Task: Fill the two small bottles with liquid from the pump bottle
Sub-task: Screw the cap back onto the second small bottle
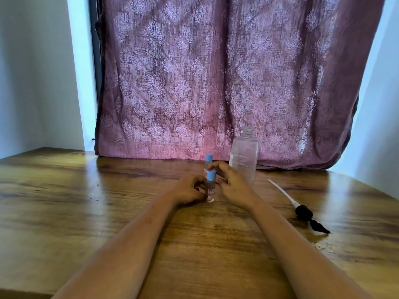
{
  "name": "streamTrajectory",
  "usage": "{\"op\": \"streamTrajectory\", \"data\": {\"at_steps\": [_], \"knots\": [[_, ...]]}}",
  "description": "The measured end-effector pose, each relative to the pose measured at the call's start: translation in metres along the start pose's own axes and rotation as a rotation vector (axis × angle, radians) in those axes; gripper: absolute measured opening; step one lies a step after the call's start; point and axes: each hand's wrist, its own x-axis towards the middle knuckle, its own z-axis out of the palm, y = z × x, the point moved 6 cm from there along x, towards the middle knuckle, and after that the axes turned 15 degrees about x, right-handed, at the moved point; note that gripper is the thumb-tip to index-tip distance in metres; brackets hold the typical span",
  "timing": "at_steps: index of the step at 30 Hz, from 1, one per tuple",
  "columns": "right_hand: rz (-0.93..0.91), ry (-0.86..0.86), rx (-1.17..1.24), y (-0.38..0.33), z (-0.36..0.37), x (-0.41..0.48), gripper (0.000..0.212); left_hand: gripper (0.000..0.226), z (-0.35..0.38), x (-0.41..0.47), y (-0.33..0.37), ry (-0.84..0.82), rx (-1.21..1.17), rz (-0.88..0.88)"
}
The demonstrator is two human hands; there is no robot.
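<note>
Setting: domestic room, likely a home. Evidence: wood-grain surface (86, 190) set in a corner of plain white walls (32, 83); mauve damask-patterned curtain (216, 83) hanging behind it, daylight showing through the weave. No lab or shop fittings visible.

On the table (86, 190), the near small bottle (210, 186) stands upright between the left hand (190, 192) and the right hand (232, 182), with the far small bottle (208, 161) just behind it. The pump bottle (245, 156) stands right of both (its neck uncapped), before the curtain (216, 83). The pump head (302, 212) lies on the table well to the right, its tube pointing toward the pump bottle.
</note>
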Motion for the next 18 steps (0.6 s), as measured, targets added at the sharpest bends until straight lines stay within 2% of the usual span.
{"op": "streamTrajectory", "data": {"at_steps": [2, 5, 10, 18], "knots": [[0.001, 0.044, 0.032, -0.001, -0.001, 0.001, 0.052, 0.047, -0.005, 0.004, -0.009, 0.08, 0.05, -0.045], [0.001, 0.121, 0.049, -0.001, -0.008, 0.003, 0.048, 0.042, -0.012, 0.006, -0.024, 0.17, 0.066, -0.116], [0.028, 0.051, -0.092, 0.006, 0.0, 0.001, 0.035, 0.038, -0.021, 0.012, -0.032, 0.289, 0.074, -0.168], [0.059, -0.106, -0.178, 0.012, 0.015, 0.004, 0.029, 0.037, -0.035, 0.034, -0.041, 0.177, 0.349, -0.256]]}}
